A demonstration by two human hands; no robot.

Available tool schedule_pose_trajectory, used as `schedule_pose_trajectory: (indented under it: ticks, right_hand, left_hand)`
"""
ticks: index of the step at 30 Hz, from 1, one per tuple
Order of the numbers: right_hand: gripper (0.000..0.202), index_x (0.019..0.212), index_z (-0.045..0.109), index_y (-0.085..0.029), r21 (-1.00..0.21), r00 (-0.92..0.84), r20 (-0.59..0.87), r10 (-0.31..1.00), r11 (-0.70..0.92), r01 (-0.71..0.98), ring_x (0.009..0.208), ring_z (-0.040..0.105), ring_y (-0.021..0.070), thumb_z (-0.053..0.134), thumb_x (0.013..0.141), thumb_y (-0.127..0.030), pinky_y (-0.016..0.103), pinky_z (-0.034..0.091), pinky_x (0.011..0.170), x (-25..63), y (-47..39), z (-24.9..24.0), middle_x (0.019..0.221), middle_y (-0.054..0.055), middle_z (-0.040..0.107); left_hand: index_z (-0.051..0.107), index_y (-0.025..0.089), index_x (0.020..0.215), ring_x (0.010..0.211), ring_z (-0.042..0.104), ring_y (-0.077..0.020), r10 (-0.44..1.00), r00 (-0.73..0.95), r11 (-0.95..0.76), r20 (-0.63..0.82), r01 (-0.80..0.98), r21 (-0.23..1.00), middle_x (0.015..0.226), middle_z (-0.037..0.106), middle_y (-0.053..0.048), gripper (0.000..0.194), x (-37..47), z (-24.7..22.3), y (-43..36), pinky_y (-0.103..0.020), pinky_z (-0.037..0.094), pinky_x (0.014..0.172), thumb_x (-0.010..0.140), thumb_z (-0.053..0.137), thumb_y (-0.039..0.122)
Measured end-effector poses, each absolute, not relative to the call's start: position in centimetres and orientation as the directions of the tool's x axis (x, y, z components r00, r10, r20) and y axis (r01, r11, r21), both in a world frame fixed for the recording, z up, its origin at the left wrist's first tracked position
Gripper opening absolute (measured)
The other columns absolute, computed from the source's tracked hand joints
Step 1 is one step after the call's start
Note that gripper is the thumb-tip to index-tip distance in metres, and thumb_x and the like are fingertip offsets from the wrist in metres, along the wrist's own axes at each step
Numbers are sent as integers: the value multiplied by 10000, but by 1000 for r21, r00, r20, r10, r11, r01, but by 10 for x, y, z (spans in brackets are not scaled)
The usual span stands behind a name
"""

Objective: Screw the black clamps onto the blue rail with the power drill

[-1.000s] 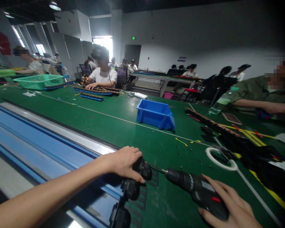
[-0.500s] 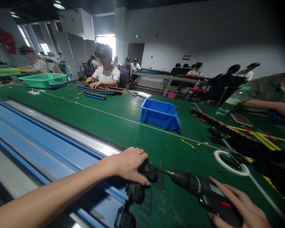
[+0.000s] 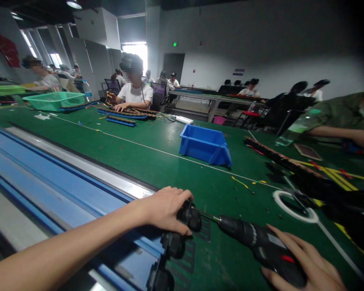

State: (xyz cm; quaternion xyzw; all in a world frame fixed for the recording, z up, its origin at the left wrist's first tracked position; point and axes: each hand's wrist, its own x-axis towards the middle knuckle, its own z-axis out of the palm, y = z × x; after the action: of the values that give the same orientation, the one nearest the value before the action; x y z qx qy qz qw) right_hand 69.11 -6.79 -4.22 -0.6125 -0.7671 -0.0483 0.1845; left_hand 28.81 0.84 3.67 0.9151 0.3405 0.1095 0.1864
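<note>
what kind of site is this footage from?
Likely a factory assembly hall: long green worktables with seated workers, a blue parts bin, and a power screwdriver in the right hand driving into a black part that the left hand steadies.

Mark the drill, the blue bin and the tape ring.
drill (image 3: 255, 240), head view, on its black body ahead of the right hand.
blue bin (image 3: 214, 155), head view, on its front wall.
tape ring (image 3: 310, 219), head view, on its white near rim.

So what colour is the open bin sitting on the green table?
Blue; the bin shows clearly in the head view.
</note>
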Motion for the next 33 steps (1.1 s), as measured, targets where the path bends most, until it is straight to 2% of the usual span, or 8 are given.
schedule_pose_trajectory:
  ticks: [5,8,10,12,16,22,29,33]
  right_hand:
    - [721,1408,406,-304,-76,-198,362,911,240,968,1119,586,367,622,777,-577,538,498,899,693,-68,-44,1343,126,518]
    - [789,1365,480,-220,-13,-205,401,893,229,973,1229,502,440,627,730,-665,626,416,996,680,-68,-33,1374,172,520]
    - [792,1297,558,-202,-24,-225,387,894,253,967,1215,513,454,636,695,-712,668,366,1025,663,-66,-16,1322,171,576]
    - [696,1260,609,-236,-106,-276,282,919,316,943,1191,552,407,625,737,-695,638,359,1053,637,-59,7,1287,129,614]
    - [404,1242,638,-255,-377,-455,-33,890,411,830,1139,599,263,469,957,-485,402,463,989,573,-31,53,1262,82,636]
    - [345,913,734,-176,-653,-675,-155,721,439,618,814,638,202,465,969,-384,285,455,741,516,19,58,883,33,722]
    - [310,795,689,-124,-803,-682,-230,694,261,536,642,575,154,494,923,-328,250,419,619,514,33,37,687,13,649]
    - [316,945,735,-150,-767,-641,-173,748,305,564,817,637,205,528,920,-387,289,472,747,515,29,49,889,47,723]
  left_hand:
    - [494,237,1218,943,613,-282,649,756,-715,85,568,408,1039,620,-65,690,288,36,8,-373,457,835,729,705,675]
    - [512,235,1206,943,615,-288,653,753,-713,78,577,399,1039,624,-68,695,288,35,9,-375,458,829,719,698,695]
    - [518,232,1213,950,615,-292,656,751,-712,77,581,395,1048,626,-71,700,289,35,9,-379,456,833,718,699,693]
    - [528,225,1202,950,614,-290,657,750,-711,79,580,398,1047,628,-72,693,289,35,9,-377,456,840,716,705,687]
    - [550,200,1128,924,614,-283,658,750,-713,76,587,382,1019,630,-76,670,290,33,10,-372,460,833,699,714,688]
    - [551,183,988,852,615,-275,673,737,-713,63,622,323,942,629,-71,612,291,31,10,-363,467,769,671,743,670]
    - [519,199,1103,866,621,-273,685,725,-692,66,621,368,974,631,-55,658,291,35,8,-365,469,783,656,776,608]
    - [518,196,1069,864,617,-276,690,722,-690,52,634,350,977,629,-61,636,291,36,8,-366,468,775,664,764,622]
